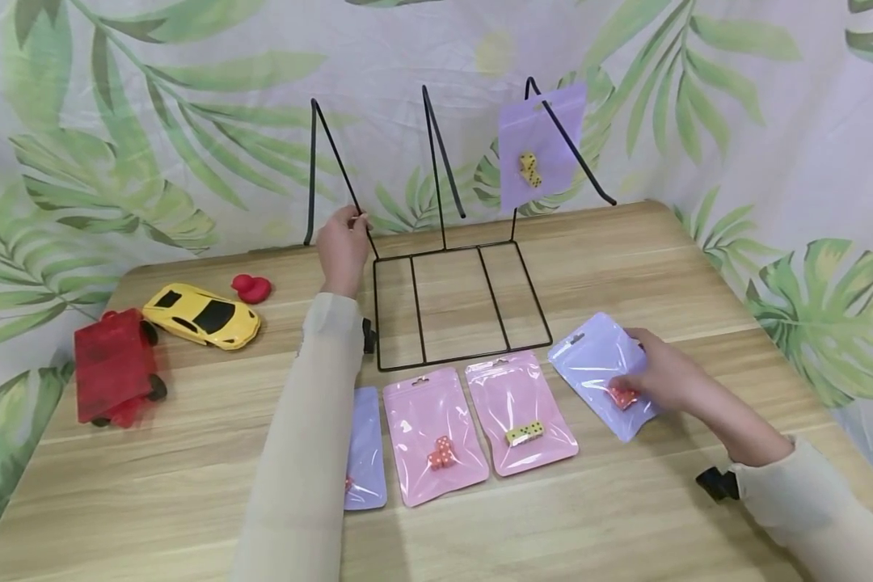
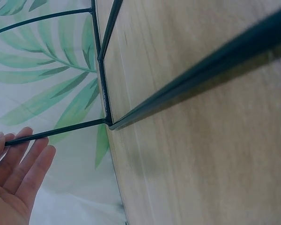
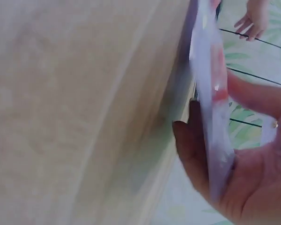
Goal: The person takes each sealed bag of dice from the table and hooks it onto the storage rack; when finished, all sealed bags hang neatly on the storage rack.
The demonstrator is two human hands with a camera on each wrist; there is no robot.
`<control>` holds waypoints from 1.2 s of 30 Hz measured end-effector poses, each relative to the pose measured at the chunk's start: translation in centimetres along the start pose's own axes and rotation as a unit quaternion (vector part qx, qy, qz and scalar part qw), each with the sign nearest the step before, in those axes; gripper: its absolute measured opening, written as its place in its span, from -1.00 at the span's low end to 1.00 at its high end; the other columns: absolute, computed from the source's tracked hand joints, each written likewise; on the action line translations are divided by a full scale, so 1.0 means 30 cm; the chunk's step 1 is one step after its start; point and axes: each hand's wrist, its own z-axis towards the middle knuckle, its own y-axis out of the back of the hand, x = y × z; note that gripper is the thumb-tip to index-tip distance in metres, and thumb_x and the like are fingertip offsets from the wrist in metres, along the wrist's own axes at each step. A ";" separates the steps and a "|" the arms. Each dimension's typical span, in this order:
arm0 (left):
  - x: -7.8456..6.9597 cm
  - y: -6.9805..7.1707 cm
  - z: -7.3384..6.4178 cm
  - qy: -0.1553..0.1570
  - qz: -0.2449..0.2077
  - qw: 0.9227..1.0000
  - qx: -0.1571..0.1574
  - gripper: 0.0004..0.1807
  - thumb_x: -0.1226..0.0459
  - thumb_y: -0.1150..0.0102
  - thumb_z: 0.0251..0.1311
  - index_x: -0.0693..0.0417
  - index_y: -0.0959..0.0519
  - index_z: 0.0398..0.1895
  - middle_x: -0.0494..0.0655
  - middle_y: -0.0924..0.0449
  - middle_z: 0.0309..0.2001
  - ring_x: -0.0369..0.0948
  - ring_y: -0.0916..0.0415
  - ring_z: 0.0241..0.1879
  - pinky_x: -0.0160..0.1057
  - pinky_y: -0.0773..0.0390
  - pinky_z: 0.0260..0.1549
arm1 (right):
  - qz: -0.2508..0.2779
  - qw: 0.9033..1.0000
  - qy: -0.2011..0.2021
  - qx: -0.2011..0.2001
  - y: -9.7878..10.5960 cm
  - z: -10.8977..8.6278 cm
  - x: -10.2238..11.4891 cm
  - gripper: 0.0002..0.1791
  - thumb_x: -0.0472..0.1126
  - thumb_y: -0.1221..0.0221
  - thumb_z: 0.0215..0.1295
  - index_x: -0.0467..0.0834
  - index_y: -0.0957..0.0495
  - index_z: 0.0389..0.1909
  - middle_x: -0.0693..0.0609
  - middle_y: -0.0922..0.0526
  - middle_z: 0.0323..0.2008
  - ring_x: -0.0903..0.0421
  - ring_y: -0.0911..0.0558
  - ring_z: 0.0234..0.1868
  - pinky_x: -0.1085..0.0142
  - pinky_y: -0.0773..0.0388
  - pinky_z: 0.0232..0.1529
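My left hand (image 1: 343, 252) pinches the left upright of a black wire display rack (image 1: 462, 362), thumb and fingertips on the rod in the left wrist view. At the right, my right hand (image 1: 665, 373) holds a lavender zip bag (image 1: 589, 349) with red dice (image 1: 622, 396), the thumb on its front and fingers behind. In the right wrist view this bag (image 3: 218, 140) is seen edge-on, lifted off the wood. Another lavender bag (image 1: 541, 133) with yellow dice (image 1: 529, 170) hangs on the rack's right prong; the left and middle prongs carry nothing.
Before the rack lie a pink bag (image 1: 415, 412) with orange-red dice, a pink bag (image 1: 498, 396) with yellow dice, and a lavender bag (image 1: 367, 453) partly behind my left sleeve. A yellow toy car (image 1: 211, 319), a red toy vehicle (image 1: 116, 368) and a small red duck (image 1: 253, 288) stand left.
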 end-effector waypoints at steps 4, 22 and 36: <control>-0.001 0.004 -0.001 0.004 -0.006 1.000 0.000 -0.68 0.17 0.02 0.49 0.16 -0.67 -0.03 0.08 -0.75 -0.13 0.01 -0.59 -0.28 -0.15 -0.46 -0.32 | 0.036 0.998 0.033 -0.047 0.018 0.005 0.018 -0.39 -0.19 -0.32 0.24 -0.49 -0.37 0.16 -0.45 -0.55 0.00 -0.28 -0.54 -0.02 -0.13 -0.48 0.01; -0.012 0.009 -0.009 0.010 -0.008 1.000 -0.002 -0.71 0.18 -0.02 0.47 0.16 -0.67 -0.06 0.05 -0.75 -0.16 0.03 -0.62 -0.17 -0.05 -0.52 -0.15 | 0.404 0.860 0.269 -0.159 0.029 -0.038 0.533 -0.57 -0.49 -0.19 0.28 -0.51 -0.41 0.16 0.34 -0.70 -0.19 0.25 -0.73 -0.15 0.30 -0.68 -0.14; -0.006 0.008 -0.008 0.007 -0.006 1.000 -0.005 -0.71 0.20 -0.01 0.48 0.17 -0.67 -0.04 0.05 -0.75 -0.15 0.03 -0.63 -0.12 -0.03 -0.54 -0.11 | 0.414 0.862 0.236 -0.173 -0.015 0.117 0.584 -0.56 -0.41 -0.17 0.35 -0.40 -0.40 0.22 -0.37 -0.61 0.07 0.28 -0.69 -0.10 0.33 -0.66 -0.06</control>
